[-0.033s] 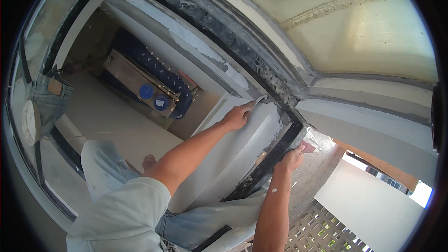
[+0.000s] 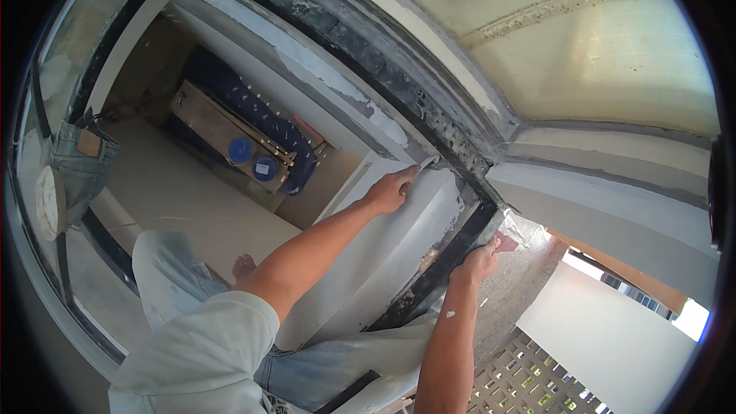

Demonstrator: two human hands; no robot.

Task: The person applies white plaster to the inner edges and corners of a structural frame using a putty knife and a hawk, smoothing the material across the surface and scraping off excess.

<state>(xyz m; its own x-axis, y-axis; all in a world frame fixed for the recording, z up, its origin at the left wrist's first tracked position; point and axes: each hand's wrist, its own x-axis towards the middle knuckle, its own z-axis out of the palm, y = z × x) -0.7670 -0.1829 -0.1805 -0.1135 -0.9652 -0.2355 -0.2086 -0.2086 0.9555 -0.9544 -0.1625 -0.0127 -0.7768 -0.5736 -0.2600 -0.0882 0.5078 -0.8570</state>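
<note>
My left hand is closed around a small putty knife. Its thin tip touches the inner corner where the grey-white ledge meets the black frame. Most of the handle is hidden in my fingers. On the right, my right hand grips a dull red, flat piece beyond the short black frame bar. White paste or a pale sheet shows at its far side; I cannot tell which. Patchy white filler covers the upper ledge.
Below the opening on the left lie a wooden plank, blue round lids and dark blue patterned cloth. Jeans hang at the far left. A yellowish panel rises at upper right, with perforated blockwork lower right.
</note>
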